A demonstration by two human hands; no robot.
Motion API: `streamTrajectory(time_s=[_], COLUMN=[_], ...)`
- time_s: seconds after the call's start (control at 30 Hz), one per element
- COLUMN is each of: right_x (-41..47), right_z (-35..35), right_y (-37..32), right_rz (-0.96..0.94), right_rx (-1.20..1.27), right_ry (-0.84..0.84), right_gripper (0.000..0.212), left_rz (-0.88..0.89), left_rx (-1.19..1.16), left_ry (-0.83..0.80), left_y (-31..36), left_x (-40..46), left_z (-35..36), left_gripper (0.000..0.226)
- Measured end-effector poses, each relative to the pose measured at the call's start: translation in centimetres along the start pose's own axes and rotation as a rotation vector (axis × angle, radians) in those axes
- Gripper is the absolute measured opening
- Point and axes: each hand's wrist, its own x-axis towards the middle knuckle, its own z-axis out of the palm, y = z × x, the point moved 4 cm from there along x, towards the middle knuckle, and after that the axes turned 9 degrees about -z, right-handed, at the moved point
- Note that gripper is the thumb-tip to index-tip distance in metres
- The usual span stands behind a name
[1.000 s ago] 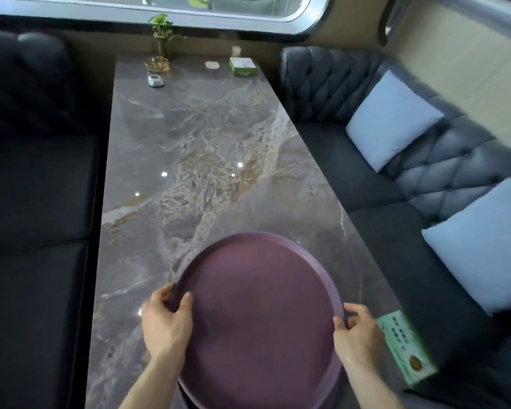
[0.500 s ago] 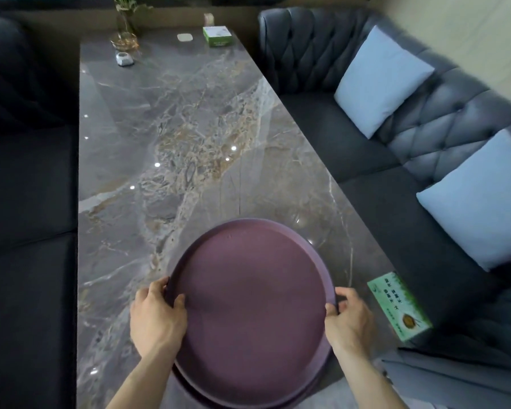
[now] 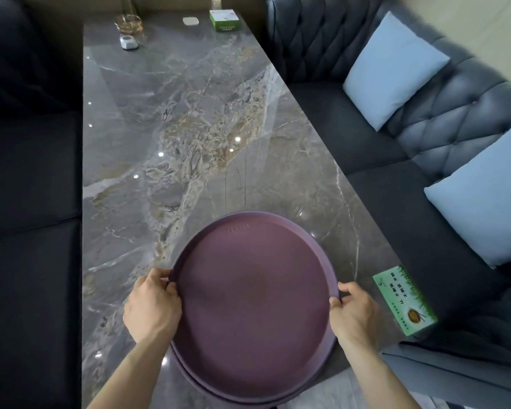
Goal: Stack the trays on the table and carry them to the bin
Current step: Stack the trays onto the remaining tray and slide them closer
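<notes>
A stack of round purple trays (image 3: pixel 251 293) rests at the near end of the grey marble table (image 3: pixel 165 149); a second rim shows under the top one along the near edge. My left hand (image 3: pixel 152 305) grips the stack's left rim, thumb over the edge. On the opposite rim my right hand (image 3: pixel 353 312) holds on in the same way. The stack's near part juts past the table's front edge. No bin is in view.
A green box (image 3: pixel 404 301) lies at the table's near right corner, close to my right hand. At the far end stand a glass vase (image 3: pixel 127 23), a small white object (image 3: pixel 129 42) and another green box (image 3: pixel 223 20). Dark sofas flank the table; light blue cushions (image 3: pixel 393 69) on the right one.
The view has tilted down and shifted slightly; the window and the plant top left the frame. Both hands keep their grip on the tray stack, which stays at the near end of the table.
</notes>
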Motion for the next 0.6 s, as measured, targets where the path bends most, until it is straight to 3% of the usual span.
streamTrajectory(time_s=[0.6], right_x=[0.6], right_z=[-0.2], right_y=[-0.3], right_rz=[0.023], right_rx=[-0.053], right_ry=[-0.053], right_gripper=[0.024], left_rz=[-0.001], left_rx=[-0.007], left_ry=[-0.074], left_y=[-1.1], left_x=[0.5], left_z=[0.2], left_gripper=[0.028])
